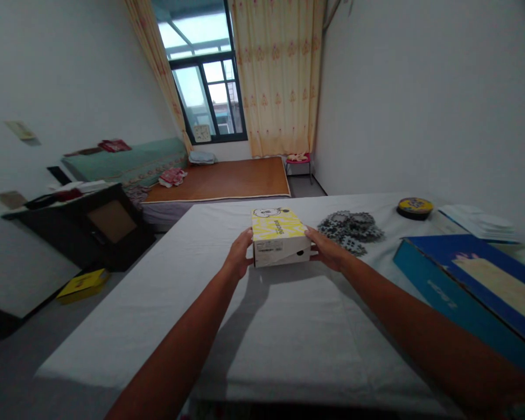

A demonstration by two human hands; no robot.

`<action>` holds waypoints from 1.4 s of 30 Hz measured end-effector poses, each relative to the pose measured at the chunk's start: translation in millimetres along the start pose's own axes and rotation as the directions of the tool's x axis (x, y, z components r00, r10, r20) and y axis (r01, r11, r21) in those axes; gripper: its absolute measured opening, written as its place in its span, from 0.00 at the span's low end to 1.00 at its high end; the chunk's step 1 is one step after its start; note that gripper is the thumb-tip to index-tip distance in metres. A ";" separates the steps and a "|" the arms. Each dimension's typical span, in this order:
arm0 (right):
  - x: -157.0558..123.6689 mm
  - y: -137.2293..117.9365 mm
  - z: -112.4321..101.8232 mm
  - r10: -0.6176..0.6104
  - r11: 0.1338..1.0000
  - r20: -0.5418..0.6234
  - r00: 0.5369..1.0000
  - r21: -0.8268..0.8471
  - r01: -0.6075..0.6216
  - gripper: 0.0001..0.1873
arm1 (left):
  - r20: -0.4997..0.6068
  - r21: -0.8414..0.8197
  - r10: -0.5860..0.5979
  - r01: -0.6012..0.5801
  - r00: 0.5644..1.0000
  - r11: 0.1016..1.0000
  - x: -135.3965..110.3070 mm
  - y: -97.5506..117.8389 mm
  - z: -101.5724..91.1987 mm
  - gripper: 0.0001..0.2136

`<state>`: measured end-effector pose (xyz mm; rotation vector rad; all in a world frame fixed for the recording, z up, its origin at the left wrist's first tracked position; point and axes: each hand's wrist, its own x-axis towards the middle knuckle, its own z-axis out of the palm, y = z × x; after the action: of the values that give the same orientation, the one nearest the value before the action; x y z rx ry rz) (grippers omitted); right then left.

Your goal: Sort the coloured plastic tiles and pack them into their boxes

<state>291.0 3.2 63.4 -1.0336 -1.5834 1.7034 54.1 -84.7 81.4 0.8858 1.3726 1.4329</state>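
Note:
A yellow and white shoebox with a cartoon print on its lid is held between my two hands over the white-covered table. My left hand grips its left side, thumb near the top edge. At the right side, my right hand has its thumb at the lid's edge and its fingers lower on the wall. The lid looks closed. Whether the box's underside touches the cloth I cannot tell. Just beyond my right hand lies a heap of grey jigsaw-like pieces.
Right of the pieces stand a round yellow and black tin, a stack of white papers and a large blue box. A yellow box is on the floor at left, near a dark cabinet. Behind the table is a bed.

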 end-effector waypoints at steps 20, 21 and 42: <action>-19.2 4.3 14.0 -0.643 0.460 -0.044 0.764 -0.820 0.340 0.36 | -0.008 0.022 0.481 -0.481 0.876 0.876 -33.4 53.9 2.0 0.18; -16.8 0.4 12.2 -0.613 0.523 -0.134 0.779 -0.808 0.272 0.36 | 0.004 0.069 0.508 -0.507 0.862 0.859 -31.4 57.4 0.5 0.18; 102.5 -0.9 0.0 0.023 0.891 -0.408 0.913 0.422 0.166 0.15 | 0.614 0.761 0.187 -0.638 0.767 0.118 -42.1 18.8 -56.0 0.07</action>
<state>237.0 89.2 49.2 -0.9854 -0.8942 1.5719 11.6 -141.2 97.7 2.4510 1.7089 0.4600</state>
